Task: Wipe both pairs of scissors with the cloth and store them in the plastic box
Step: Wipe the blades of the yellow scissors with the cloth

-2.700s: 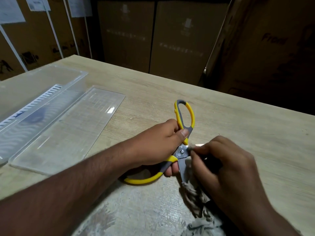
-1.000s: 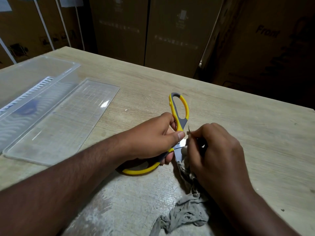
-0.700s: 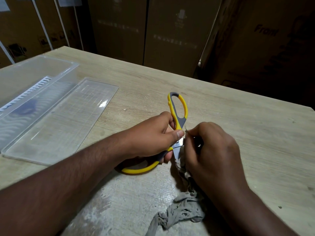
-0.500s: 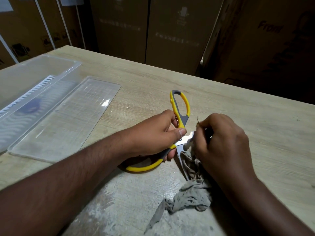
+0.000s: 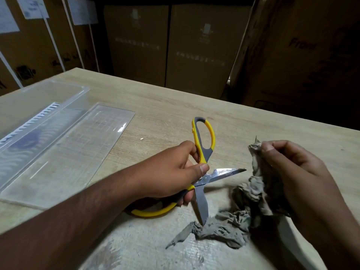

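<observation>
My left hand [image 5: 171,172] grips the scissors [image 5: 202,172] near the pivot, fingers curled around the yellow and grey handles, in the middle of the tabletop [image 5: 175,106]. The blades stand wide open; one tip touches the cloth [image 5: 224,228]. I judge the scissors stiff and rather heavy, with smooth steel that is sharp, so the rubbery handles are the safe place to hold. My right hand [image 5: 292,178] pinches the grey cloth, which is soft, limp and crumpled. The clear plastic box [image 5: 39,98], rigid and thin-walled, waits near the left edge, its flat lid [image 5: 64,156] beside it.
</observation>
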The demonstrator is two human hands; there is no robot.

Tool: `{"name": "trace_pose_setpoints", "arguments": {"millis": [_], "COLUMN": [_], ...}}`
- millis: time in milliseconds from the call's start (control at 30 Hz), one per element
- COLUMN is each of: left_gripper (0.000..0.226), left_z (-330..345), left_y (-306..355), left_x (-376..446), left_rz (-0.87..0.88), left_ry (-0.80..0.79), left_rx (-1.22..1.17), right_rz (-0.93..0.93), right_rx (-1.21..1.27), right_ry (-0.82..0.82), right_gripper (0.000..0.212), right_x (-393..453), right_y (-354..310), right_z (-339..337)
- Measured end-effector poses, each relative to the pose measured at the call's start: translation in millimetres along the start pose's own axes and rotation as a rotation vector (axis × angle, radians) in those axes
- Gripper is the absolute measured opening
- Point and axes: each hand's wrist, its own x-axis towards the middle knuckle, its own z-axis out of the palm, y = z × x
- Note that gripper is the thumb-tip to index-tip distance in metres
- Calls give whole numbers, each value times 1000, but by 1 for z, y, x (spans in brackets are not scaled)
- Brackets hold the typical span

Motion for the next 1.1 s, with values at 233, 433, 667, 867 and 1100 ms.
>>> {"name": "trace_pose_setpoints", "arguments": {"millis": [233,433,667,867,1100], "left_gripper": [13,16,14,14,17], "left_z": [0,1,-2,1,4], "left_y": [-2,-2,-6,-4,-4], "left_x": [2,4,1,5,5], "left_rz": [-22,-3,29,34,51], "left_ry": [-12,-7,-31,-16,2], "left_rx": [-55,-23,-75,-11,-7], "right_rz": [-68,-526,-639,-579,-540], "right_rx": [-47,-596,-785,-741,-783], "right_ry": [-72,13,40,55,160], "right_gripper": [36,11,11,14,15], "right_x": [-4,-18,-19,-23,-13], "right_y": [2,19,32,30,26], "right_z": [4,28,33,51,47]}}
